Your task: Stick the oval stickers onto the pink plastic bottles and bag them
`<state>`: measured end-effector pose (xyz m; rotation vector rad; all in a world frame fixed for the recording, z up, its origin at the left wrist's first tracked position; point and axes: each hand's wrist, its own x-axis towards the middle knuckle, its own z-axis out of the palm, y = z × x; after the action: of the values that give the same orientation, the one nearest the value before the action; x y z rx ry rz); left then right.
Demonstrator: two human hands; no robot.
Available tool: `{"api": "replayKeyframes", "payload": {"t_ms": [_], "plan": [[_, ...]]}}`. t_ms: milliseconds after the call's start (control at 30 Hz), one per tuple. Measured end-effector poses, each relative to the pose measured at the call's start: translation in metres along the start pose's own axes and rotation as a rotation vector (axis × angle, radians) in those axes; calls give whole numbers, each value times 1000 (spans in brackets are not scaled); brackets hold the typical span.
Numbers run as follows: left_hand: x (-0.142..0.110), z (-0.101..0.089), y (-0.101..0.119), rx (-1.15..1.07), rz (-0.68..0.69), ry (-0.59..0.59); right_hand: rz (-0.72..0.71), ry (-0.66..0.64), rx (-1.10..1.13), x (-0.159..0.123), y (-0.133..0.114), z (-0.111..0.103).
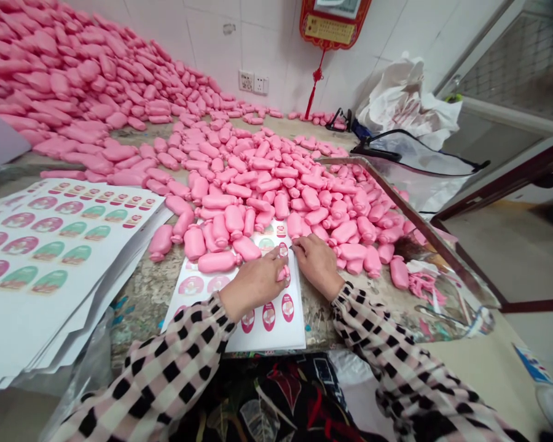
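Observation:
A white sticker sheet (271, 325) with oval labels lies on the table in front of me. My left hand (253, 282) rests on it, fingers curled round a small pink bottle (283, 273). My right hand (317, 261) is beside it, its fingertips pinched at an oval sticker (283, 249) near the sheet's top. Just beyond both hands lies a heap of pink plastic bottles (267, 184).
A stack of more sticker sheets (50, 258) sits at the left. A huge mound of pink bottles (64, 80) fills the back left. White plastic bags (405, 104) lie at the back right, pink scraps (424, 285) near the table's right edge (442, 245).

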<state>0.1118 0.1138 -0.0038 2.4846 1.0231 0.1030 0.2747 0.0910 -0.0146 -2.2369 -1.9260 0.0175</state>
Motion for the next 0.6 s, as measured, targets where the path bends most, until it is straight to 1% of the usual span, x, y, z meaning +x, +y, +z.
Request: {"api": "replayKeyframes", "payload": {"t_ms": [133,333,467,600], "plan": [[0,1,-2,-9,-5,-7,-26,12,8,2,2,0],[1,3,-4,25,6,-7,-76,-14,24,4,6,-4],[1,2,-2,29,-16,-23,-102,-29,38,5,6,-6],[1,0,-1,-1,-50,-48,-78,-40,62,5,5,-5]]}}
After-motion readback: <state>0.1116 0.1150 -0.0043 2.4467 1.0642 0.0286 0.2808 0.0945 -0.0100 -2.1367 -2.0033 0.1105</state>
